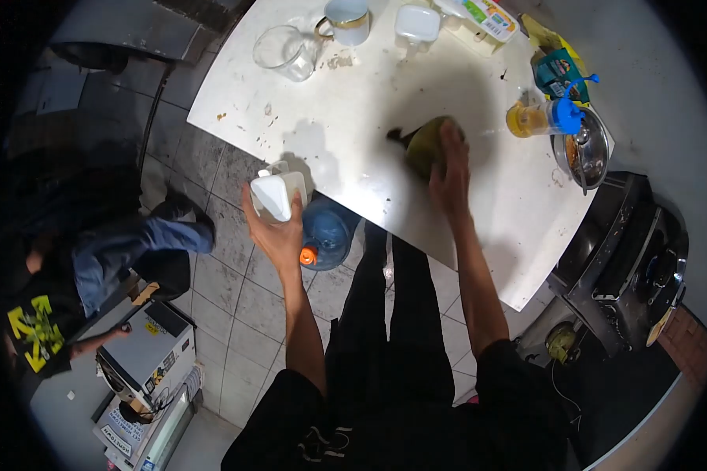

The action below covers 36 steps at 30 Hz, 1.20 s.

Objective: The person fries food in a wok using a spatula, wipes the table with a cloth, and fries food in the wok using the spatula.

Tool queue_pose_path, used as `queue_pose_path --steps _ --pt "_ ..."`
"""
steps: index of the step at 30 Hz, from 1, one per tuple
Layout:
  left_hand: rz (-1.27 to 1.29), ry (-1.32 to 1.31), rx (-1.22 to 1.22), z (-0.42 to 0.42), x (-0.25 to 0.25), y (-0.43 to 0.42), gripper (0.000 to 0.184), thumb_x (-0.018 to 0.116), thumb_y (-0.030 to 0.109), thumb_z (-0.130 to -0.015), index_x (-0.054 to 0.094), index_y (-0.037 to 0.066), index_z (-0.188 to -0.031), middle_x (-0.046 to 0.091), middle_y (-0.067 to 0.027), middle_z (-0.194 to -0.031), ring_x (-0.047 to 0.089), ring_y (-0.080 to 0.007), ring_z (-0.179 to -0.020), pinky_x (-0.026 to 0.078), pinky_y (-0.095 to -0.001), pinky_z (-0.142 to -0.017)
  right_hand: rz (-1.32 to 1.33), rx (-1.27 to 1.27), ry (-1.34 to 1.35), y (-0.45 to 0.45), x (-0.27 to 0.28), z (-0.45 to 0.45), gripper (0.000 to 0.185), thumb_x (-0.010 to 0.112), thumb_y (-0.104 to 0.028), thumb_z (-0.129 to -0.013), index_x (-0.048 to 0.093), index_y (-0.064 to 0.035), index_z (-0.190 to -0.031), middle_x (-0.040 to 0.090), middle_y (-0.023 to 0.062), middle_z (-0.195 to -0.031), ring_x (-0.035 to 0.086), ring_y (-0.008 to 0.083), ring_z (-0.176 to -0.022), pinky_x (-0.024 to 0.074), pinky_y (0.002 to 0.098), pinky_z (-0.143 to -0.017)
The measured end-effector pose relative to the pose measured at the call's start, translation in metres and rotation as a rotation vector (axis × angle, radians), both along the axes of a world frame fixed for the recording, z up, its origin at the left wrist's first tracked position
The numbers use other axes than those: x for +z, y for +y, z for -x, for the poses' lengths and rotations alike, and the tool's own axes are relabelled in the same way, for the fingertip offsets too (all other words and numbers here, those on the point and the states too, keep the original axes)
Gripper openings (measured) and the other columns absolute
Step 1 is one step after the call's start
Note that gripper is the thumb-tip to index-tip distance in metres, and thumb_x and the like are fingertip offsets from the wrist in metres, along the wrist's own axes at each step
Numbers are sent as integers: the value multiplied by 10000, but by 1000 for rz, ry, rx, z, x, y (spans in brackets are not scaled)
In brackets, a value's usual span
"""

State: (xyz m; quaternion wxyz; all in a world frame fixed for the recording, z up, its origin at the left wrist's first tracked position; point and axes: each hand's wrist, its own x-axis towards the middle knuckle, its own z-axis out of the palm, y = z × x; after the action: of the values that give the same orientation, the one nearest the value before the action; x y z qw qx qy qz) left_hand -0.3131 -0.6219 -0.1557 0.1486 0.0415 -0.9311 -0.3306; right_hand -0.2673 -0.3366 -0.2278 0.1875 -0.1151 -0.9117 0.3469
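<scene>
My left hand (279, 231) is wrapped round a small clear container with a white lid (272, 196), just off the table's near left edge. Over the middle of the white table (353, 141), my right hand (452, 169) grips a rounded olive-green object (424, 149). It is blurred and its kind is unclear; a dark patch shows on its left side. Fingers of that hand curl over its right side.
Along the far side stand a glass (287, 53), a mug (347, 22), a white-lidded tub (417, 26) and a plastic box (479, 23). At right are a blue-capped bottle (538, 119) and a metal bowl (593, 157). A blue water jug (327, 235) stands below; another person (55, 314) is at left.
</scene>
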Motion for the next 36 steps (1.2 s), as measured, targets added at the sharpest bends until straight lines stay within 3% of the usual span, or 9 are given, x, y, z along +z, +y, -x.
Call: queue_pose_path --steps 10,15,24,29,31,32,34,35,36 --pt "-37 -76 126 -33 9 -40 785 835 170 -692 437 -32 -1338 569 -240 -1236 584 -340 -1122 450 -419 -966 39 306 304 -101 -60 108 608 563 -43 -706 489 55 -1301 435 224 -1396 369 376 -1325 257 455 -1131" --pt "-79 -39 150 -34 5 -58 780 839 194 -704 441 -27 -1337 552 -227 -1265 564 -317 -1147 433 -413 -983 84 743 -138 -195 -8 67 515 560 87 -732 558 46 -1246 524 154 -1346 445 328 -1297 341 423 -1116" --pt "-66 -33 144 -29 20 -52 781 840 194 -722 423 -42 -1338 562 -228 -1189 602 -283 -1055 487 -376 -890 197 309 174 -145 12 116 601 603 82 -711 501 38 -1302 446 152 -1422 381 331 -1346 293 428 -1137" --pt "-149 -53 155 -26 27 -44 778 840 186 -724 421 -22 -1345 560 -225 -1210 601 -293 -1054 493 -389 -892 -143 554 141 -189 -40 155 470 528 45 -779 553 28 -1247 490 184 -1378 405 316 -1336 270 452 -1147" --pt "-134 1 113 -21 26 -46 770 838 178 -728 420 -28 -1341 558 -221 -1209 592 -284 -1063 492 -384 -893 -18 762 -21 -201 -14 130 326 601 -23 -726 657 -2 -1046 590 163 -1213 529 315 -1182 430 413 -1014" --pt "-114 50 78 -19 27 -45 761 835 169 -732 418 -33 -1336 557 -218 -1208 584 -276 -1072 491 -379 -895 -94 731 200 -211 -29 115 302 613 -31 -714 659 3 -1011 616 164 -1131 552 312 -1130 480 405 -942" --pt "-140 38 40 -11 37 -35 745 834 165 -736 425 -43 -1323 549 -215 -1216 564 -274 -1094 478 -379 -914 -222 1003 -353 -202 -2 87 233 603 -40 -731 670 16 -947 615 169 -1115 542 324 -1150 453 390 -993" --pt "-204 30 7 -7 35 -33 742 833 146 -730 428 -45 -1321 546 -217 -1219 558 -279 -1102 472 -378 -922 49 838 111 -200 -42 55 226 603 -47 -744 675 22 -947 626 173 -1091 539 332 -1169 431 394 -1024" --pt "-268 23 -25 -1 32 -30 738 833 128 -725 431 -47 -1319 544 -218 -1222 552 -285 -1111 465 -378 -930 91 750 103 -184 -25 31 229 597 -47 -762 672 21 -967 626 170 -1102 534 335 -1182 428 406 -1028"
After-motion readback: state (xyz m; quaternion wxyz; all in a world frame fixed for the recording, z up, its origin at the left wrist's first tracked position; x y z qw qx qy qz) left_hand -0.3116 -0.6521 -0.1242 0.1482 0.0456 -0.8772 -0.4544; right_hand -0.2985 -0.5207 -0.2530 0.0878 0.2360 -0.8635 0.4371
